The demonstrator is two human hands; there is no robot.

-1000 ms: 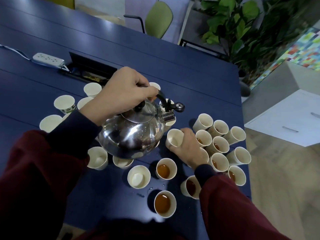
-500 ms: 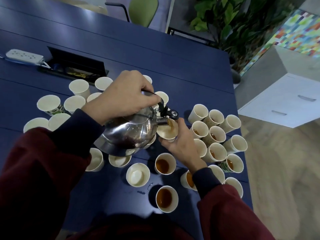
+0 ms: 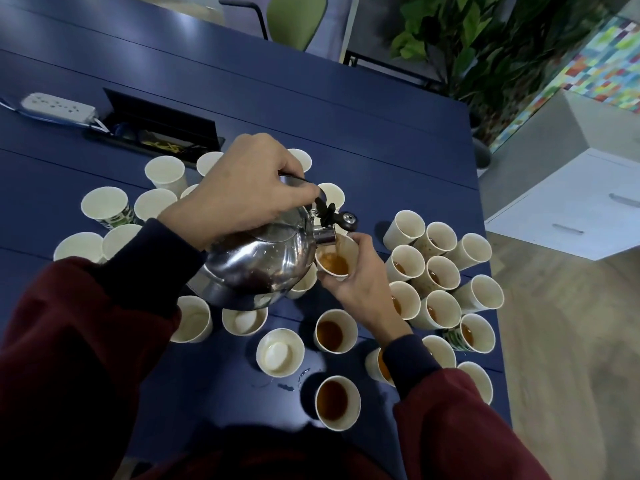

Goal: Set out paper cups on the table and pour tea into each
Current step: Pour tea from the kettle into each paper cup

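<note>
- The left hand was closed around the handle of a steel kettle, which was tipped to the right with its spout over the rim of a paper cup.
- The right hand gripped that cup, held above the blue table, and a stream of brown tea ran into it.
- Empty cups stood to the left, partly hidden behind the left arm and kettle; a tight cluster of cups, several holding tea, stood just right of the right hand.
- Three more cups with tea stood nearer the person, with small spilled drops between them.
- A white power strip lay at the far left beside an open cable box.
- Two cups bore a green pattern; no writing could be read.
</note>
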